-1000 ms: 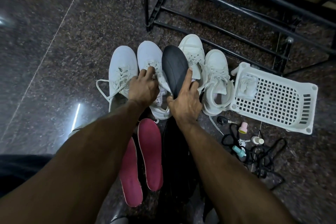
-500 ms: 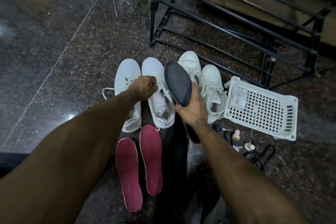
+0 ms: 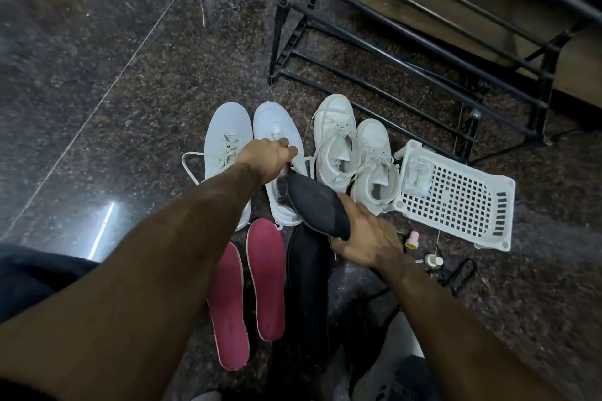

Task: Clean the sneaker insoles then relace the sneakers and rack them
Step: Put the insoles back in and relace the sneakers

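Two pairs of white sneakers stand on the dark floor. My left hand [image 3: 270, 158] grips the tongue and laces of the second sneaker [image 3: 277, 130] of the left pair, next to its mate [image 3: 228, 137]. My right hand [image 3: 365, 238] holds a black insole [image 3: 316, 205], whose front end points into that sneaker's opening. The right pair [image 3: 351, 153] stands loosely laced beside it. Two pink insoles [image 3: 247, 286] lie flat near me, and another black insole [image 3: 306, 277] lies next to them.
A black metal shoe rack [image 3: 407, 39] stands behind the sneakers. A white perforated plastic basket [image 3: 456, 202] with a crumpled cloth sits at the right. Small bottles [image 3: 413, 239] and black laces [image 3: 456, 273] lie on the floor by my right wrist.
The black insole has tilted down from upright, its tip now at the second sneaker's opening. My left hand still grips that sneaker's tongue. The view has shifted up toward the rack.
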The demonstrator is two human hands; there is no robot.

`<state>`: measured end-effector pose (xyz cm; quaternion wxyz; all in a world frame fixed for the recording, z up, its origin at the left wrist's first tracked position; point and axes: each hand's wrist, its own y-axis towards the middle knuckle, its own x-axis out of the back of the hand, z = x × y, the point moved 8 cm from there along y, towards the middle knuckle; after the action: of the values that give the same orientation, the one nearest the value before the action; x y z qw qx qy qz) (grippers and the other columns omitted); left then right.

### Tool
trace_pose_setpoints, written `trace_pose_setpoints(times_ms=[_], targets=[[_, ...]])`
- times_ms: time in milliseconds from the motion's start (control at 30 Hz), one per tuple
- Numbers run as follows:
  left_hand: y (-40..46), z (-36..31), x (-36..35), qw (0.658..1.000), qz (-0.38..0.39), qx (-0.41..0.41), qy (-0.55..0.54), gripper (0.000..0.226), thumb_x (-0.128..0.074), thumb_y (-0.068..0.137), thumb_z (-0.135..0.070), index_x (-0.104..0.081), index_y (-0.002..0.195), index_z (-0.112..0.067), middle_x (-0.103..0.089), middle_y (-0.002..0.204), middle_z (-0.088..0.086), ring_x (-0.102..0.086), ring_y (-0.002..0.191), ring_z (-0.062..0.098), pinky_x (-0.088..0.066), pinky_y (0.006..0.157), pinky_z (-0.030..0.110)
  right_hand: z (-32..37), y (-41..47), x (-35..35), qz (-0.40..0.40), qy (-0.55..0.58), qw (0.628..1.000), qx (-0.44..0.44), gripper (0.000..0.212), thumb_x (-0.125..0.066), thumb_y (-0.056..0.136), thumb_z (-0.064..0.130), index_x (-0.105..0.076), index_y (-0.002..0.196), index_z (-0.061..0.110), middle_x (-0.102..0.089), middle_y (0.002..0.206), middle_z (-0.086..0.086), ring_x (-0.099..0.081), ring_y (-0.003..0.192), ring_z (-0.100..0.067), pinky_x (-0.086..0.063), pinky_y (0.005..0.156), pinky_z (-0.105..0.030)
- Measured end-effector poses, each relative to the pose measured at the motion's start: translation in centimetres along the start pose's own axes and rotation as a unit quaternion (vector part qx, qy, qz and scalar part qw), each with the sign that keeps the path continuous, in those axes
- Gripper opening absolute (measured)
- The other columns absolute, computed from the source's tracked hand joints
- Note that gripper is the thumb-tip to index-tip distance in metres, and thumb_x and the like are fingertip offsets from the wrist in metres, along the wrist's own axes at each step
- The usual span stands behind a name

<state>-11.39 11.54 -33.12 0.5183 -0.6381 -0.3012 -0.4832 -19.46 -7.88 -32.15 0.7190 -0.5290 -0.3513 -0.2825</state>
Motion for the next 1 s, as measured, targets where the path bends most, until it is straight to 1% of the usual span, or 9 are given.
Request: trace_pose_setpoints(times_ms=[200,300,400,500,600,700,800,900,1000], targets=[[0.3,-0.4,0.0,0.999,0.005,-0.011,0.041,0.027,-0.049,0.095,-0.012,-0.047,0.122,-0.011,-0.05,0.12,0.011,-0.062,0.096,0.036,-0.038,0.063,0.037,0.5,0.3,0.9,-0.004,-0.059,0.998,0.0,0.102,-0.061,0.072,0.065,-0.007,0.149,0.026,-0.046,0.136,-0.007,-0.058,0.11,-0.034,-0.049,0.089,-0.043],[0.4,-0.7,0.0,0.998,-0.04,-0.023,0.032,0.022,-0.05,0.097,-0.02,-0.051,0.117,-0.01,-0.044,0.122,0.009,-0.06,0.096,0.032,-0.04,0.059,0.037,1.5,0.3,1.3,-0.022,-0.058,0.998,0.006,0.093,-0.06,0.074,0.061,-0.015,0.146,0.024,-0.052,0.13,-0.009,-0.059,0.109,-0.034,-0.048,0.089,-0.042],[0.5,-0.7,0.0,0.994,-0.082,-0.05,-0.044,0.019,-0.047,0.097,-0.026,-0.056,0.106,-0.013,-0.049,0.115,0.006,-0.058,0.095,0.029,-0.042,0.06,0.036,3.1,0.2,2.4,-0.042,-0.066,0.997,0.026,0.077,-0.055,0.077,0.055,-0.028,0.14,0.021,-0.06,0.122,-0.012,-0.062,0.102,-0.035,-0.047,0.082,-0.039],[0.8,0.5,0.2,0.982,-0.088,-0.013,-0.167,0.007,-0.053,0.09,-0.024,-0.058,0.089,-0.019,-0.06,0.1,0.002,-0.059,0.087,0.03,-0.046,0.068,0.036,5.3,0.2,3.2,-0.045,-0.107,0.993,0.036,0.063,-0.052,0.084,0.051,-0.042,0.132,0.012,-0.064,0.115,-0.016,-0.062,0.103,-0.034,-0.045,0.079,-0.037],[1.3,1.1,-0.1,0.977,-0.077,0.01,-0.2,0.006,-0.057,0.085,-0.021,-0.057,0.079,-0.023,-0.065,0.092,-0.002,-0.058,0.084,0.027,-0.044,0.067,0.033,7.8,0.3,3.2,-0.051,-0.126,0.99,0.036,0.05,-0.052,0.089,0.046,-0.051,0.119,0.006,-0.066,0.113,-0.016,-0.063,0.103,-0.034,-0.046,0.08,-0.036],[1.5,1.1,-0.3,0.974,-0.067,0.027,-0.213,0.011,-0.056,0.083,-0.018,-0.054,0.074,-0.025,-0.065,0.089,-0.001,-0.058,0.082,0.026,-0.039,0.064,0.03,9.3,1.5,2.4,-0.059,-0.076,0.995,0.005,0.042,-0.051,0.091,0.038,-0.055,0.116,0.004,-0.067,0.111,-0.016,-0.064,0.103,-0.034,-0.047,0.078,-0.036],[1.7,1.1,-0.4,0.971,-0.052,0.047,-0.227,0.012,-0.055,0.082,-0.016,-0.056,0.074,-0.025,-0.064,0.089,0.0,-0.057,0.084,0.025,-0.042,0.068,0.031,9.9,3.6,1.5,-0.083,-0.014,0.996,-0.027,0.043,-0.049,0.09,0.032,-0.053,0.118,-0.001,-0.067,0.11,-0.017,-0.064,0.101,-0.036,-0.047,0.076,-0.037],[1.9,1.3,-0.6,0.972,-0.042,0.052,-0.225,0.009,-0.055,0.083,-0.018,-0.059,0.077,-0.024,-0.063,0.089,0.0,-0.056,0.084,0.025,-0.043,0.069,0.032,10.2,5.5,1.3,-0.113,-0.006,0.993,-0.024,0.043,-0.053,0.089,0.036,-0.05,0.117,0.004,-0.067,0.109,-0.016,-0.065,0.099,-0.036,-0.047,0.074,-0.038],[2.1,1.3,-0.6,0.969,-0.043,0.057,-0.237,0.011,-0.056,0.084,-0.02,-0.057,0.075,-0.025,-0.062,0.087,-0.001,-0.056,0.083,0.024,-0.042,0.067,0.031,9.7,6.0,1.1,-0.096,-0.003,0.995,-0.034,0.064,-0.064,0.08,0.046,-0.041,0.127,0.009,-0.059,0.12,-0.013,-0.062,0.105,-0.036,-0.047,0.077,-0.039]])
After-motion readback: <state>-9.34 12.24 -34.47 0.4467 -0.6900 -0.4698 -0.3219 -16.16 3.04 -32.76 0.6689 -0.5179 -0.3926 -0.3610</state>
